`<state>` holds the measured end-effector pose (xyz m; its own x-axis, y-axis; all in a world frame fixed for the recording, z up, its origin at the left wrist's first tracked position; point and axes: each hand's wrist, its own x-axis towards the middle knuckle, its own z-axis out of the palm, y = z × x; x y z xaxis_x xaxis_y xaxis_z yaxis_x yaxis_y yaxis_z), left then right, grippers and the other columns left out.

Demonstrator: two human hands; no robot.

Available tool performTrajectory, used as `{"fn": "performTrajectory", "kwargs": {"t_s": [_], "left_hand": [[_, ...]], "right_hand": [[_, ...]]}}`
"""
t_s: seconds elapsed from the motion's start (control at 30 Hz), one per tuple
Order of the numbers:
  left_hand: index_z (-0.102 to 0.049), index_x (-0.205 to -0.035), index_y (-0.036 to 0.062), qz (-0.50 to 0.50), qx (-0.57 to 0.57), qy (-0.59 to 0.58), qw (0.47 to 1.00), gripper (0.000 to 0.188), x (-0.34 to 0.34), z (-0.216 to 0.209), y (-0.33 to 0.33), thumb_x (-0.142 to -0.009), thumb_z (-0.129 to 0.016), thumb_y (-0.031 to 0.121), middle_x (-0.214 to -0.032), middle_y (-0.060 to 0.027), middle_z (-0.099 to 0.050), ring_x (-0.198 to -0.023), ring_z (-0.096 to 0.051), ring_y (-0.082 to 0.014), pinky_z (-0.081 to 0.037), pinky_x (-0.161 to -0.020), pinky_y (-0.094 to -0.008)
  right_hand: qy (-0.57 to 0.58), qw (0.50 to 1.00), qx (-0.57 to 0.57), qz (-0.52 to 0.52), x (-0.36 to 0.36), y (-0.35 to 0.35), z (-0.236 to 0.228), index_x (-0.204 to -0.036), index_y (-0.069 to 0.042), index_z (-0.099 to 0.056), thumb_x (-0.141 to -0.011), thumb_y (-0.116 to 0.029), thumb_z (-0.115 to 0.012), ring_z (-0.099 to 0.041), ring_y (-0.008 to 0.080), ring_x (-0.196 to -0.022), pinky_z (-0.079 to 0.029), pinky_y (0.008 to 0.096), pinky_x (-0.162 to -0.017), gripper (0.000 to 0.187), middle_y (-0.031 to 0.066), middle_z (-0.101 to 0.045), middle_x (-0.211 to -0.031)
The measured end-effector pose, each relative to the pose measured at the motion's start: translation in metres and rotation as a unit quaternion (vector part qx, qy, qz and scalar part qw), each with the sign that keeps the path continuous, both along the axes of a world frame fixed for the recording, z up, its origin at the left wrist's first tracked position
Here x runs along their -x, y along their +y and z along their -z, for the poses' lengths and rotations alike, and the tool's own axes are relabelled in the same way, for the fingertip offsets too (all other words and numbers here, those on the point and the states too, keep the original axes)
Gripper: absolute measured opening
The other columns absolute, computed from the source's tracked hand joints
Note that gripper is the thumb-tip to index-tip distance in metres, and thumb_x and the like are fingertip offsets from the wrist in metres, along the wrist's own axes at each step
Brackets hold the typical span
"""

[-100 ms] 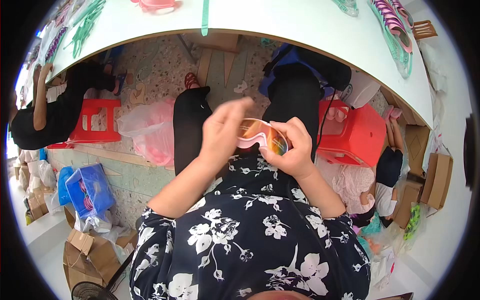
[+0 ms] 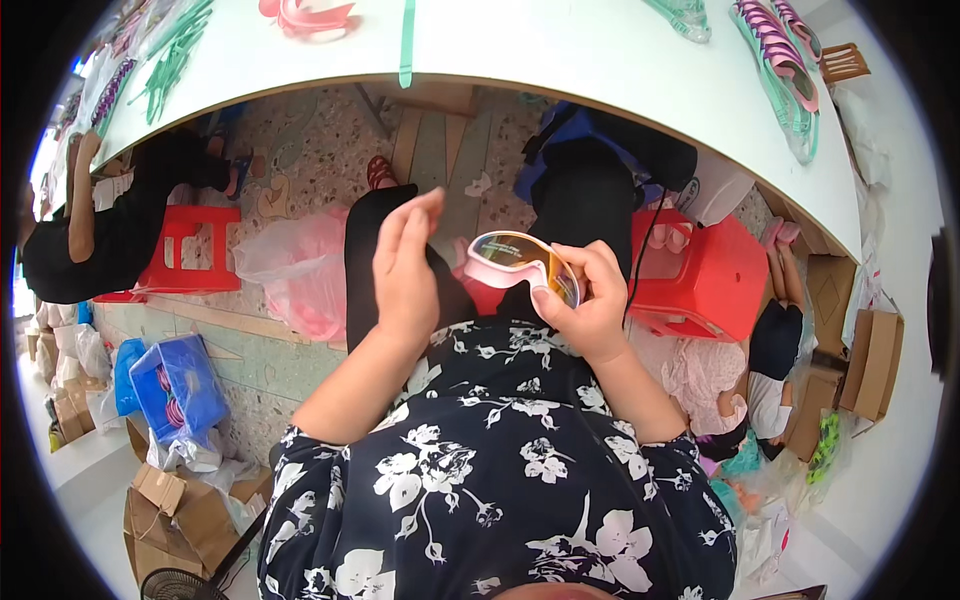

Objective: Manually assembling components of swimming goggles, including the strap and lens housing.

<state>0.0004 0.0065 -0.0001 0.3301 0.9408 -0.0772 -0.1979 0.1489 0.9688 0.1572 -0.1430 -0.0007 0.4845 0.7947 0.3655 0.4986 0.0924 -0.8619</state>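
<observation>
My right hand (image 2: 588, 308) grips a pair of goggles (image 2: 500, 276) by one end, thumb on the near side and fingers behind. They have a pink-and-white frame and a shiny orange-yellow lens. Held over my lap, the goggles tilt to one side, their other end free. My left hand (image 2: 408, 275) is raised just left of them, apart from them, with fingers stretched out and nothing visible in it.
Ahead, a white table (image 2: 550, 50) carries a pink goggle frame (image 2: 305, 18), a green strap (image 2: 407, 45) and stacked purple-pink goggles (image 2: 785, 65). Red stools (image 2: 725, 270) stand around; a pink plastic bag (image 2: 300, 265) and blue crate (image 2: 180, 390) lie left. A person (image 2: 90, 250) sits at left.
My left hand has drawn back to the left, away from the goggles. The goggles have turned and tilted in my right hand, uncovering their left end.
</observation>
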Motion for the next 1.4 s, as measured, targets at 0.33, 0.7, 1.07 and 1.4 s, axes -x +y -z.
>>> {"fn": "performTrajectory", "kwargs": {"t_s": [0.33,0.7,1.07,1.4], "left_hand": [[-0.046,-0.14,0.0025,0.303,0.28,-0.134,0.901,0.047,-0.024,0.007,-0.038,-0.099,-0.062,0.02,-0.133,-0.0088,-0.055,-0.121,-0.056,-0.0195,-0.044,-0.105,-0.0362],[-0.057,-0.117,0.0013,0.208,0.247,-0.114,0.939,0.027,-0.038,0.011,-0.038,-0.095,-0.066,0.014,-0.094,-0.0049,-0.063,-0.076,-0.061,-0.0117,-0.047,-0.061,-0.0252],[-0.051,-0.122,0.0006,0.329,0.149,-0.033,0.932,0.042,-0.026,0.012,-0.032,-0.091,-0.071,0.019,-0.09,-0.0023,-0.061,-0.07,-0.056,-0.0073,-0.043,-0.056,-0.0221],[-0.063,-0.115,-0.0001,0.297,0.262,-0.035,0.918,0.031,-0.027,0.029,-0.01,-0.088,-0.075,0.011,-0.103,-0.0062,-0.069,-0.095,-0.065,-0.0132,-0.049,-0.087,-0.0278]], "right_hand": [[-0.009,0.997,-0.035,0.071,0.003,0.013,0.002,-0.112,0.002,-0.067,-0.072,-0.026,-0.088,-0.051,0.0156,-0.071,-0.042,0.0274,-0.061,0.053,0.005,-0.055,-0.084],[-0.051,0.998,0.044,0.014,0.007,0.014,-0.002,-0.123,-0.001,-0.068,-0.08,-0.022,-0.082,-0.058,0.0186,-0.082,-0.048,0.0301,-0.073,0.051,0.01,-0.06,-0.093],[0.032,0.993,0.073,-0.088,-0.015,0.035,-0.027,-0.118,-0.002,-0.07,-0.075,-0.023,-0.086,-0.059,0.0135,-0.084,-0.049,0.0257,-0.075,0.05,0.0038,-0.061,-0.095],[0.042,0.986,0.05,-0.152,-0.12,0.12,-0.119,-0.11,0.001,-0.069,-0.088,-0.008,-0.072,-0.063,0.013,-0.078,-0.051,0.0263,-0.071,0.024,0.0065,-0.068,-0.103]]}}
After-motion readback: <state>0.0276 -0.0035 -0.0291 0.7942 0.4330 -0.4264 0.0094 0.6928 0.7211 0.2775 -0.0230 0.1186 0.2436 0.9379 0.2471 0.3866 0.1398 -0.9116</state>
